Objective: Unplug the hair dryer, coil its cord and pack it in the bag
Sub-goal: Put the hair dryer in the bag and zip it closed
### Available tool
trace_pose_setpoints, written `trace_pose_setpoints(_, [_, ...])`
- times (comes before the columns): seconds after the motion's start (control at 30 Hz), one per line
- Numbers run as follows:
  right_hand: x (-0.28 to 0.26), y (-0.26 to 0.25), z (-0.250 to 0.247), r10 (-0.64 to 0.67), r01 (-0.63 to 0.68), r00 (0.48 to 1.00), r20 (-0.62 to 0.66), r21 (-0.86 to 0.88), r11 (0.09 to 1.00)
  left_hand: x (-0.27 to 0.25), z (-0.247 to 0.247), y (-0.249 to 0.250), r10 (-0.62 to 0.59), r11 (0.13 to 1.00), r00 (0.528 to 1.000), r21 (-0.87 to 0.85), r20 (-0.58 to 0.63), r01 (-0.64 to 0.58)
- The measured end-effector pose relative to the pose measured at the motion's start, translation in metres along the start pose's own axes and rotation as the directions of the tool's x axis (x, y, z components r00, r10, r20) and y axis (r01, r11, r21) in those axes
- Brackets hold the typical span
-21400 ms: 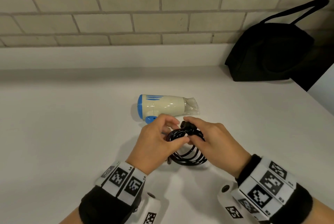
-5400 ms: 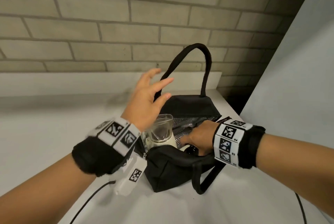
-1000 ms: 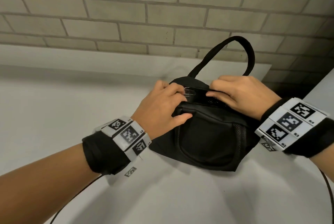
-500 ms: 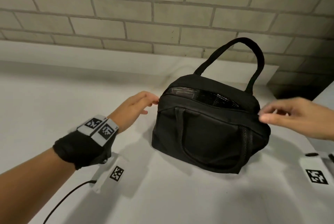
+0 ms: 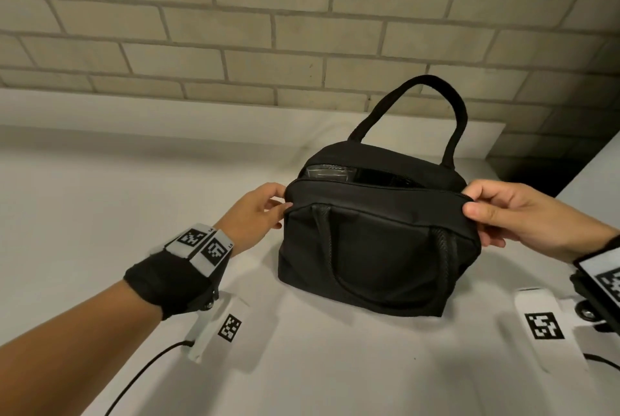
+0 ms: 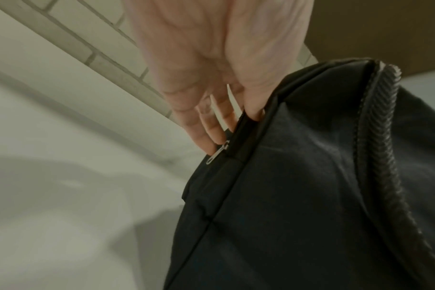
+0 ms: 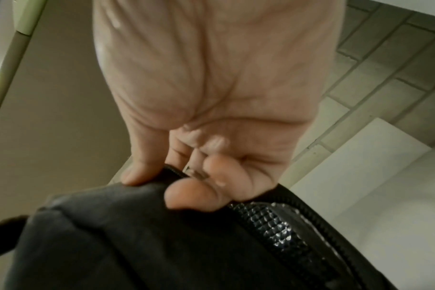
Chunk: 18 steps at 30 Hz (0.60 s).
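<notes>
Black fabric bag (image 5: 375, 241) sits mid-frame on the white tabletop (image 5: 100, 201), still unzipped; left hand (image 5: 255, 214) pinches its left end, right hand (image 5: 523, 217) pinches the right.

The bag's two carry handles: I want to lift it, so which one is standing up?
The far black strap handle, arching upright above the black fabric bag towards the brick wall. The near handle hangs flat down the bag's front face.
</notes>
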State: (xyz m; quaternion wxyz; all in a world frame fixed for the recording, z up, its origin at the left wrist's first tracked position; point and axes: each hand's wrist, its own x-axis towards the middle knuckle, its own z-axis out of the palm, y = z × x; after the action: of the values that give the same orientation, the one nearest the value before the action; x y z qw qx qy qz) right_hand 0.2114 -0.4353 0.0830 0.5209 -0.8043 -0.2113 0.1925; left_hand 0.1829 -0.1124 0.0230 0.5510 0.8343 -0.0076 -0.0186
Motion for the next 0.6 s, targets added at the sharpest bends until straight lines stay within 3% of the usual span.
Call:
trace_pose_setpoints(0.23, [-0.004, -0.002, 0.000, 0.000, -0.006, 0.998, -0.062, -0.091, 0.996, -0.007, -0.005, -0.007, -0.012, 0.992, 1.000, -0.125, 0.005, 0.013])
trace_pose_setpoints(0.37, [-0.007, -0.021, 0.002, -0.149, 0.093, 0.974, -0.171, -0.300, 0.949, -0.005, 0.000, -0.016, -0.157, 0.973, 0.986, -0.162, 0.052, 0.163])
trace_pose_setpoints(0.43, [-0.008, -0.037, 0.014, -0.178, 0.122, 0.980, -0.085, -0.448, 0.886, -0.001, 0.004, -0.018, -0.200, 0.973, 0.976, -0.101, 0.087, 0.208])
trace_pose_setpoints(0.5, [-0.003, -0.049, 0.031, -0.122, 0.122, 0.992, 0.040, -0.592, 0.796, 0.001, 0.007, -0.019, -0.208, 0.975, 0.976, -0.068, 0.067, 0.213])
trace_pose_setpoints(0.6, [0.011, -0.056, 0.051, -0.056, 0.115, 0.993, 0.103, -0.767, 0.631, 0.003, 0.006, -0.019, -0.250, 0.965, 0.968, -0.077, 0.024, 0.251])
